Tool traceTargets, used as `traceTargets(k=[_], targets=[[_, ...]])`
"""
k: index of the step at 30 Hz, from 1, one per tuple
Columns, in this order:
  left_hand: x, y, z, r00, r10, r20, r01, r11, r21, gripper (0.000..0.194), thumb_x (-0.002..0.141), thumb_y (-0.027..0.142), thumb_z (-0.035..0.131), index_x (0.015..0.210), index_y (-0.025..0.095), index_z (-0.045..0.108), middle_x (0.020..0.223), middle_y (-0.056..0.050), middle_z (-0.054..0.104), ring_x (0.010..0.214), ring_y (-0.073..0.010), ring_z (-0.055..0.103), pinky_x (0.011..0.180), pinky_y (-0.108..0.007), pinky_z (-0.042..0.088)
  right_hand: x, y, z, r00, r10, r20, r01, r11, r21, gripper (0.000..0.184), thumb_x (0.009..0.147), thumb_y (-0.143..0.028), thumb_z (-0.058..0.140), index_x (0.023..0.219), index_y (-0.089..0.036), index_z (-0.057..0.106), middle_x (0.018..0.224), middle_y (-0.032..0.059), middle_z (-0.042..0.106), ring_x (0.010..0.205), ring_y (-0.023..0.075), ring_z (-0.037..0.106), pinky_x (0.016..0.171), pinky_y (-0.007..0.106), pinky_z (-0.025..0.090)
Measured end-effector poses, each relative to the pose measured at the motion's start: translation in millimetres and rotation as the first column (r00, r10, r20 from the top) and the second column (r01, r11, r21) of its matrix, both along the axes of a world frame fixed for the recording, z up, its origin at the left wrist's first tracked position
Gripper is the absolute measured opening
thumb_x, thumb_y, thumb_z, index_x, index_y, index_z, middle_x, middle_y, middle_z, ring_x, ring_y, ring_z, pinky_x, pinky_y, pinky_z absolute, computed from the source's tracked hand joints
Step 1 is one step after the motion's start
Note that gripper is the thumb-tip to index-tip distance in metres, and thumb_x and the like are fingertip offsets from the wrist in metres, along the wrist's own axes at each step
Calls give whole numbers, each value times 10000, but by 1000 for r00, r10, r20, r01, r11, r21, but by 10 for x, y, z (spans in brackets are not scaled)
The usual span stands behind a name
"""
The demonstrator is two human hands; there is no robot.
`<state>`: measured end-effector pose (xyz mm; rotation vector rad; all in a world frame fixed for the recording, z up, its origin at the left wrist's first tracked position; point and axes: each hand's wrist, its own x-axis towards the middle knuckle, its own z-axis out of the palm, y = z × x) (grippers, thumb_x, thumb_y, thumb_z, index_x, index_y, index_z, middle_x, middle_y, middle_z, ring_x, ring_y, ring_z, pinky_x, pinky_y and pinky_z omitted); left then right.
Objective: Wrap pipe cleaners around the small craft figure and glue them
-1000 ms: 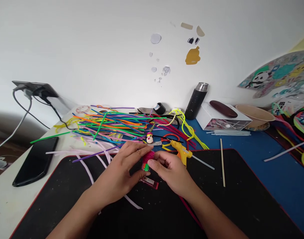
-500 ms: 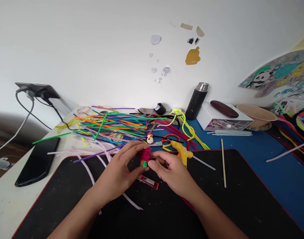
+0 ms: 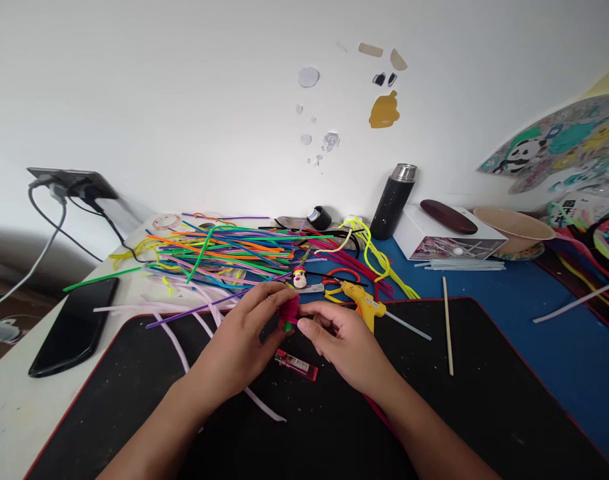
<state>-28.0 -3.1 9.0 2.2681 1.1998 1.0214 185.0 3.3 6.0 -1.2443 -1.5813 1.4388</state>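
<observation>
My left hand (image 3: 247,330) is closed around a small magenta pipe-cleaner bundle (image 3: 288,308), with a bit of green at its lower end. From the right, my right hand (image 3: 342,340) pinches a magenta strand at the bundle's lower part; the fingertips partly hide it. A magenta length (image 3: 380,415) shows beside my right forearm. Under the hands a red lighter (image 3: 297,365) lies on the black mat (image 3: 494,407). Just beyond them are a small white doll-like head (image 3: 299,279), scissors with orange and yellow handles (image 3: 343,273) and a yellow glue gun (image 3: 367,307).
Many coloured pipe cleaners (image 3: 224,250) spread across the back left, with pale lilac ones (image 3: 177,340) reaching onto the mat. A phone (image 3: 77,327) lies left. To the right are a wooden stick (image 3: 448,327), a black thermos (image 3: 392,203), a white box (image 3: 414,230) and a bowl (image 3: 514,227).
The bundle has turned slightly in my fingers; less orange and green shows at its lower end, and a magenta strand now crosses there. Both hands stay nearly in place.
</observation>
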Motion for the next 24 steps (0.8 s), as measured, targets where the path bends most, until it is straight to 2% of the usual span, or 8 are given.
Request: traceTargets(k=[6,14,19,24], targets=[[13,19,-54,999,9,-43,-7,998,65,521,972,62,622,1447,276,614,1387,-121,677,1269,-268,678,1114,-437,556,-5,-2,-3,999,-1,32,1,1000,27,386,963,-469,668,1189,-172,766,693,-27,545,622,157,536,576,294,418],[-12,37,-56,998,62,-20,-62,998,-6,493,975,91,615,1431,278,606,1393,-120,656,1293,-272,659,1133,-470,538,32,2,-14,1000,0,15,0,1000,22,356,954,-433,711,1222,-207,774,700,-36,555,641,155,524,618,301,412],[-35,40,-33,997,82,-11,-83,996,-42,447,989,134,622,1413,276,609,1393,-112,655,1298,-270,648,1128,-474,537,30,3,-9,1000,-8,4,7,1000,16,227,944,-414,711,1011,-211,786,716,-21,585,640,151,508,602,292,388],[-22,32,13,996,89,25,-86,992,-96,445,965,152,653,1389,282,634,1365,-95,677,1274,-268,662,1120,-470,545,48,14,47,999,-14,36,12,998,55,226,964,-418,672,920,-211,752,753,-2,637,680,164,547,622,294,401]])
